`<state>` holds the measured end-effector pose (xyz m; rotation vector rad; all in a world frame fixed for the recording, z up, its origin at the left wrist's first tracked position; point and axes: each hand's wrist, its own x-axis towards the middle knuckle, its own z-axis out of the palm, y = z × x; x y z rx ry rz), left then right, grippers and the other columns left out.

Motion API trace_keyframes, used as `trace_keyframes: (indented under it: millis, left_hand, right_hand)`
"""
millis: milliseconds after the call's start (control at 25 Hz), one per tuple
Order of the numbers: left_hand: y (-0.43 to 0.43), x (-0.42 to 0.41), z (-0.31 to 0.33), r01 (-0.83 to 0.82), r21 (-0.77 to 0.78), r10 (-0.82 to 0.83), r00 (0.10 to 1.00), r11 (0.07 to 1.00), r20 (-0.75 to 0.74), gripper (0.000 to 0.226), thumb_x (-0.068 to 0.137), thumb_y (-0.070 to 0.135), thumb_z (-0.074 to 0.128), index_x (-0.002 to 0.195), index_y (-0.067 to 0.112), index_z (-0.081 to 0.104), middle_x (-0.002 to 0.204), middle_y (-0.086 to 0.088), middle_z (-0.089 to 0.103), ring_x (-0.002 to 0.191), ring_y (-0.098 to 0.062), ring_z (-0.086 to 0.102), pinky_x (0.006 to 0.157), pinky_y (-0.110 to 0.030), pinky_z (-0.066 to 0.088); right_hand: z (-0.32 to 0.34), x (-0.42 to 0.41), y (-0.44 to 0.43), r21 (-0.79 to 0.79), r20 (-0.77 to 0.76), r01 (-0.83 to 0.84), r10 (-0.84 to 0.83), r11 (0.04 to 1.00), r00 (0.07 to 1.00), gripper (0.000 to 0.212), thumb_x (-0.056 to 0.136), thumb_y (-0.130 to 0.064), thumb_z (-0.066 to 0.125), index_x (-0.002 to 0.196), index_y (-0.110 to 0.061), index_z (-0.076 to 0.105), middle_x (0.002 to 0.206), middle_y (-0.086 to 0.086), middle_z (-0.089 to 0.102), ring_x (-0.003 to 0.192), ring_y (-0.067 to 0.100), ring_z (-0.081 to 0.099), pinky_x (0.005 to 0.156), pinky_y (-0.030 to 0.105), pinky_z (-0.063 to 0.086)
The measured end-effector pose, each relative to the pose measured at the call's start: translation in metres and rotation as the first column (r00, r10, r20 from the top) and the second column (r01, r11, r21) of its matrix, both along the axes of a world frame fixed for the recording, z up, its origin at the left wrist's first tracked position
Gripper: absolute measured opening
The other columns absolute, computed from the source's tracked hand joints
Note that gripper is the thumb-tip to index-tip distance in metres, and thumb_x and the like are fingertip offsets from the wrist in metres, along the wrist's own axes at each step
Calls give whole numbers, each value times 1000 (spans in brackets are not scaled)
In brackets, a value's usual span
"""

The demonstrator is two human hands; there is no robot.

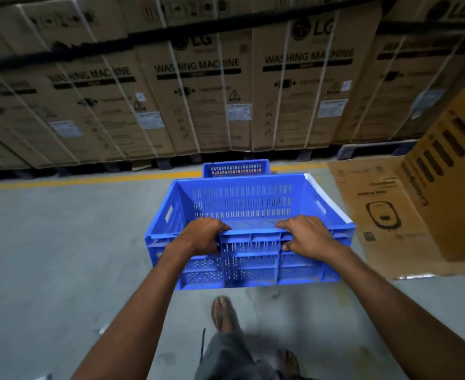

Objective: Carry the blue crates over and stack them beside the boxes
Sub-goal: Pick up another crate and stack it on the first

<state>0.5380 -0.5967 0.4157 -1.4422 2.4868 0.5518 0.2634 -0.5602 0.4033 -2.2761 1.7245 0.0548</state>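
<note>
Two hands grip one crate (249,204) by its near rim: left hand (202,237) & right hand (306,237), fingers curled over the edge, thumbs outside. It's held off the floor (61,242) in front of the person, nothing inside, long axis running left-right. 2nd crate (235,168) sits on the floor straight ahead, by the yellow line (88,180). Behind: row of washing-machine boxes (198,100). Right, close: big brown carton (417,209). Sandalled foot (223,314) below.

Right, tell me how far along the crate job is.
Done: one blue crate already sits on the floor by the washing machine boxes. In hand: the left hand and right hand grip a second, empty crate, carried toward it. Left: setting it down there.
</note>
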Motion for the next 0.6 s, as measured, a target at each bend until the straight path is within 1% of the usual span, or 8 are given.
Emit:
trace_keyframes:
  millis: [80, 200, 280, 360, 400, 480, 600]
  left_hand:
    - [-40, 10, -17, -28, 39, 27, 1000, 999, 12, 23, 68, 18, 74, 90, 20, 68, 89, -2, 72, 90, -27, 67, 69, -35, 52]
    - [-104, 24, -48, -32, 121, 24, 997, 992, 67, 21, 70, 24, 76, 89, 22, 69, 92, 1, 72, 92, -25, 67, 72, -36, 53]
    - [-161, 30, -67, -20, 170, 2, 994, 985, 108, 23, 73, 27, 76, 95, 26, 68, 100, 1, 71, 99, -25, 66, 76, -38, 52]
    - [-213, 33, -82, -5, 199, -24, 989, 980, 144, 34, 76, 30, 77, 109, 27, 66, 114, -1, 68, 109, -27, 63, 82, -40, 51]
    - [-238, 36, -89, -6, 200, -27, 986, 980, 164, 41, 77, 31, 78, 116, 26, 64, 119, -1, 67, 113, -27, 61, 86, -42, 51]
    - [-287, 45, -102, -8, 168, -25, 981, 986, 194, 47, 77, 33, 78, 121, 26, 62, 124, -1, 65, 117, -28, 59, 90, -43, 50]
    - [-349, 44, -129, -21, 81, 5, 980, 996, 198, 40, 78, 32, 73, 116, 28, 64, 118, -1, 68, 114, -29, 61, 88, -42, 52]
  right_hand:
    - [-18, 8, -44, 25, 10, -15, 15, 1000, 1000, 46, 75, -43, 76, 117, -30, 64, 110, -2, 72, 109, 26, 64, 80, 32, 49]
    - [-46, 23, -105, 97, -10, 1, 0, 995, 1000, 42, 75, -42, 74, 113, -29, 63, 107, 0, 72, 108, 26, 64, 80, 33, 49]
    - [-64, 32, -157, 150, -27, 25, -21, 988, 999, 45, 76, -42, 73, 117, -29, 62, 111, 0, 71, 111, 26, 63, 83, 34, 49]
    - [-76, 38, -205, 191, -21, 48, -45, 980, 999, 54, 79, -43, 73, 129, -31, 58, 122, 1, 68, 118, 25, 60, 90, 34, 48]
    - [-81, 41, -228, 198, -18, 52, -50, 979, 999, 58, 80, -43, 73, 134, -31, 56, 125, 1, 67, 120, 25, 59, 92, 33, 47]
    - [-93, 49, -273, 175, -28, 44, -40, 984, 999, 59, 81, -43, 72, 136, -32, 53, 122, 2, 69, 118, 25, 61, 90, 32, 48]
    - [-122, 50, -336, 118, -46, 32, -27, 993, 999, 47, 83, -40, 71, 127, -30, 55, 111, 2, 72, 108, 27, 66, 79, 33, 49]
